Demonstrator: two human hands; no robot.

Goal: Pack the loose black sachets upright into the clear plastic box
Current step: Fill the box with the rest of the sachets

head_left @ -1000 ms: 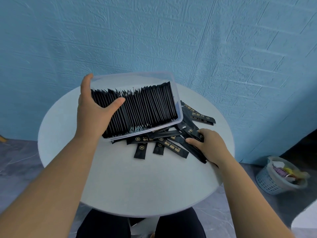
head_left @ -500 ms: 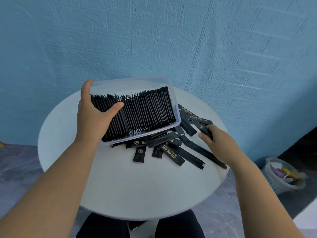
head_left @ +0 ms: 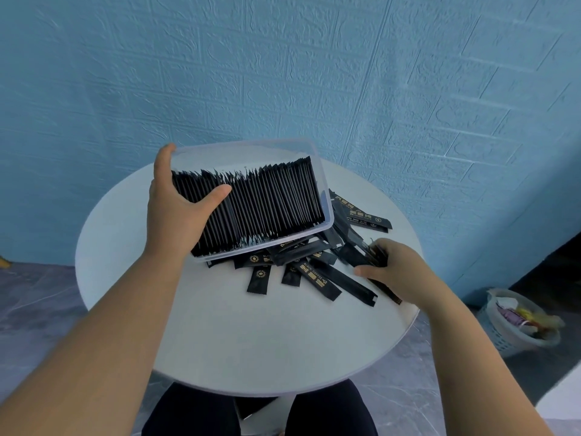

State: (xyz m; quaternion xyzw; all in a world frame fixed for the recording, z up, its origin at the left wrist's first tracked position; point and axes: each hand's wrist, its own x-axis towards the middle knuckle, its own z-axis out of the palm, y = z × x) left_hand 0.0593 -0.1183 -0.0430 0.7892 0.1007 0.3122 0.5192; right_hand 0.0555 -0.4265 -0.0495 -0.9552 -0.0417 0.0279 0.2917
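A clear plastic box (head_left: 323, 196) is tilted toward me on the round white table (head_left: 220, 335), its near edge resting on loose sachets. A dense row of upright black sachets (head_left: 267, 202) fills it. My left hand (head_left: 176, 215) grips the box's left end, thumb pressed across the packed row. Several loose black sachets (head_left: 317, 275) with gold print lie fanned on the table in front of and to the right of the box. My right hand (head_left: 390, 272) rests on the right side of that pile, fingers closed around a few loose sachets (head_left: 374, 253).
A blue brick-textured wall stands right behind the table. A white basket (head_left: 515, 322) with coloured wrappers sits on the grey floor at the lower right. My dark-clothed legs show below the table's near edge.
My right hand has moved about the right side of the pile and now closes on a few sachets. The left hand and the box have stayed as they were.
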